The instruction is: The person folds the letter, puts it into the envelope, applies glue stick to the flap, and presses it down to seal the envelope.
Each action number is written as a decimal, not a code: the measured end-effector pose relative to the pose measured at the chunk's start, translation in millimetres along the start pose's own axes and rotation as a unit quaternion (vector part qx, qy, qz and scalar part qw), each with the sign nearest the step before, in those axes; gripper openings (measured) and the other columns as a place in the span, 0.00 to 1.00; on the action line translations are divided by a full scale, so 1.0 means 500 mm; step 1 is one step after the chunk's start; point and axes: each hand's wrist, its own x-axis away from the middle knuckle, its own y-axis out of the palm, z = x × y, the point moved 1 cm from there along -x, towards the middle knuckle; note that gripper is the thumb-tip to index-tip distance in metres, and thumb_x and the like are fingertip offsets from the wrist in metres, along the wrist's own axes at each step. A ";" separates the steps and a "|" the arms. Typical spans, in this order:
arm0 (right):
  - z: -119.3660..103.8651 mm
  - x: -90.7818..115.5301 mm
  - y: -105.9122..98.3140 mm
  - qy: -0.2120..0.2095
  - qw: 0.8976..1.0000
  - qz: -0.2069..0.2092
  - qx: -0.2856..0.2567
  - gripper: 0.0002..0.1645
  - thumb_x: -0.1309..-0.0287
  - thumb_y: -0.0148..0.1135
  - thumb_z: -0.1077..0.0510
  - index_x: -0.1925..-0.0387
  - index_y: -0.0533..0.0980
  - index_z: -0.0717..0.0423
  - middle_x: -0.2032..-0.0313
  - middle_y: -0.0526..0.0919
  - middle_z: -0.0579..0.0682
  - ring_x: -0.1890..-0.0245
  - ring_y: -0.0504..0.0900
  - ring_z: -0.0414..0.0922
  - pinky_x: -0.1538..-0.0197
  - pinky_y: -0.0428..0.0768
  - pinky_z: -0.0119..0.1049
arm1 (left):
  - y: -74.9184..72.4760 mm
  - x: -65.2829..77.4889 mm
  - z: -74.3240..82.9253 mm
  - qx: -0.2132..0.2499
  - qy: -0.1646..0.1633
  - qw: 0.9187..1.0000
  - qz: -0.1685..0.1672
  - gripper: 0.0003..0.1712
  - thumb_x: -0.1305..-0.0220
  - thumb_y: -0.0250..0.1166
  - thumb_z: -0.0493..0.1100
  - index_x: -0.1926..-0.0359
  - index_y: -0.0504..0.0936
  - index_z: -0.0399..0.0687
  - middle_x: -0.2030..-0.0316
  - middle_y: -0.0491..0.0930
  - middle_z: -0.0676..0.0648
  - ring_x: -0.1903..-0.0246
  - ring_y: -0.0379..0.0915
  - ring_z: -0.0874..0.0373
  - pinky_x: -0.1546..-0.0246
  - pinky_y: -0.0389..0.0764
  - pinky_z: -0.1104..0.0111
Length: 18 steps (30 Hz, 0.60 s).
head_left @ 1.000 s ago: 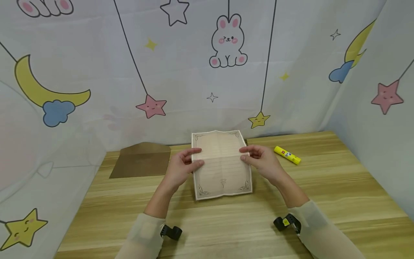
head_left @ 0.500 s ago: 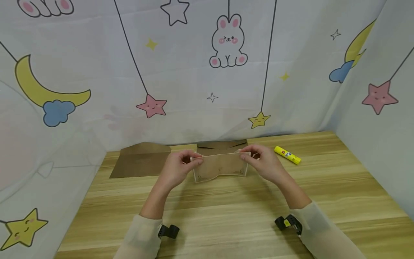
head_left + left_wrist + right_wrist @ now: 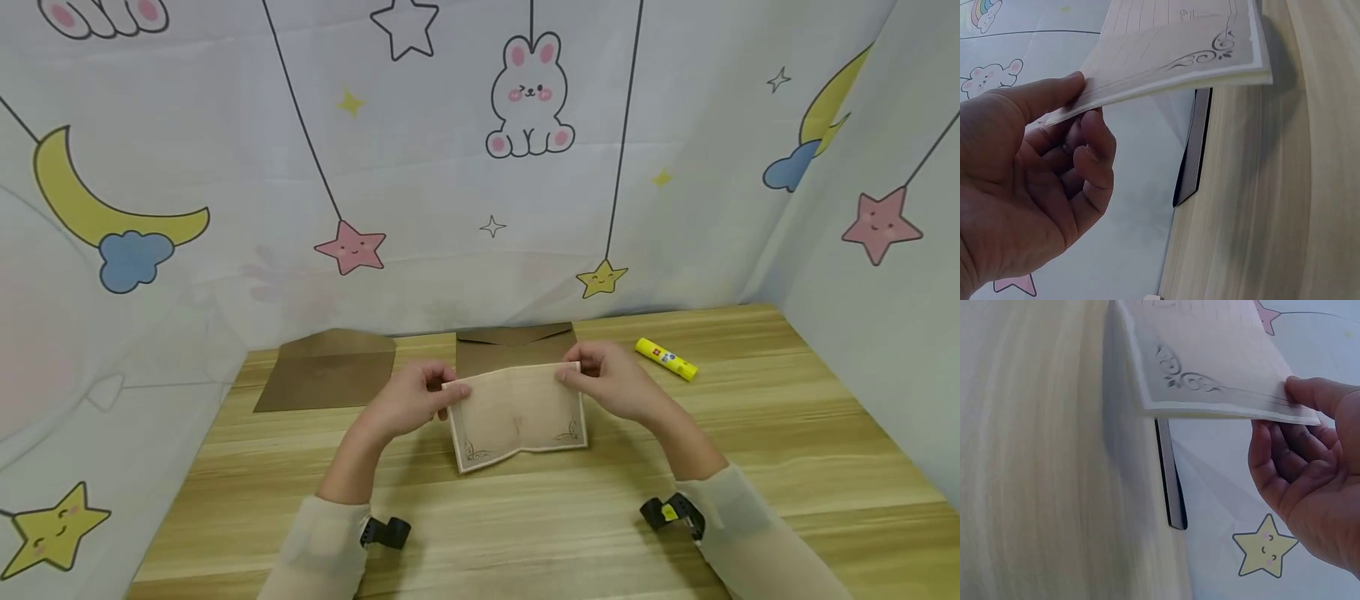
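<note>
A cream sheet of letter paper point(image 3: 517, 412) with a scrollwork border is folded across, its fold at the top and a vertical crease down its middle. My left hand point(image 3: 411, 402) pinches its upper left corner, thumb in front and fingers behind. At the upper right corner my right hand point(image 3: 611, 382) pinches it the same way. In the left wrist view the thumb of the left hand point(image 3: 1041, 162) lies on the paper point(image 3: 1166, 56). The right wrist view has the right hand point(image 3: 1316, 456) gripping the other end of the paper point(image 3: 1210, 369), held above the table.
Behind the paper lies a brown envelope point(image 3: 517, 352) with its flap folded down loosely. Another brown envelope point(image 3: 326, 379), flap up, lies to the left. A yellow glue stick point(image 3: 666, 360) rests at the back right of the wooden table point(image 3: 510, 533). A printed curtain point(image 3: 435, 167) hangs behind.
The letter paper was open at full height; its upper and lower halves are now folded together. Since half a second ago, it has tilted to show more of its front, and both hands have shifted slightly.
</note>
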 end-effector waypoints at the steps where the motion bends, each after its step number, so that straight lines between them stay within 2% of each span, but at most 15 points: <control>1: 0.000 0.000 0.001 0.003 1.000 -0.003 0.000 0.07 0.26 0.68 0.53 0.58 0.84 0.51 0.64 0.83 0.49 0.67 0.77 0.47 0.64 0.78 0.37 | 0.001 0.000 0.000 0.002 -0.001 1.000 -0.008 0.11 0.26 0.70 0.41 0.64 0.82 0.40 0.73 0.78 0.48 0.74 0.75 0.53 0.73 0.76 0.66; 6: 0.001 -0.001 0.005 0.010 1.000 -0.001 -0.003 0.08 0.25 0.66 0.53 0.55 0.83 0.54 0.69 0.77 0.49 0.70 0.73 0.45 0.66 0.74 0.35 | 0.004 0.001 0.000 0.002 0.002 0.999 -0.034 0.07 0.26 0.69 0.38 0.63 0.83 0.40 0.72 0.79 0.48 0.74 0.78 0.50 0.73 0.76 0.66; 10: 0.000 -0.002 0.009 0.011 1.000 -0.001 -0.013 0.10 0.24 0.66 0.54 0.54 0.82 0.57 0.72 0.72 0.50 0.71 0.69 0.44 0.69 0.69 0.33 | 0.009 0.003 0.000 0.000 -0.008 0.997 -0.078 0.05 0.27 0.70 0.38 0.56 0.86 0.40 0.70 0.83 0.49 0.71 0.79 0.48 0.72 0.77 0.66; 14: 0.002 -0.001 0.016 0.015 0.999 -0.018 -0.031 0.10 0.23 0.65 0.53 0.53 0.83 0.56 0.68 0.77 0.51 0.69 0.74 0.46 0.68 0.75 0.34 | 0.025 0.000 -0.002 0.004 -0.007 0.991 -0.133 0.11 0.30 0.71 0.36 0.49 0.86 0.37 0.67 0.86 0.49 0.70 0.80 0.54 0.72 0.80 0.64; 18: -0.003 -0.001 0.028 0.009 0.998 -0.043 -0.047 0.10 0.23 0.64 0.53 0.55 0.83 0.56 0.66 0.83 0.52 0.68 0.80 0.47 0.69 0.81 0.36 | 0.054 -0.007 -0.002 0.017 0.006 0.988 -0.151 0.11 0.29 0.70 0.36 0.49 0.86 0.36 0.67 0.88 0.49 0.71 0.82 0.60 0.71 0.82 0.67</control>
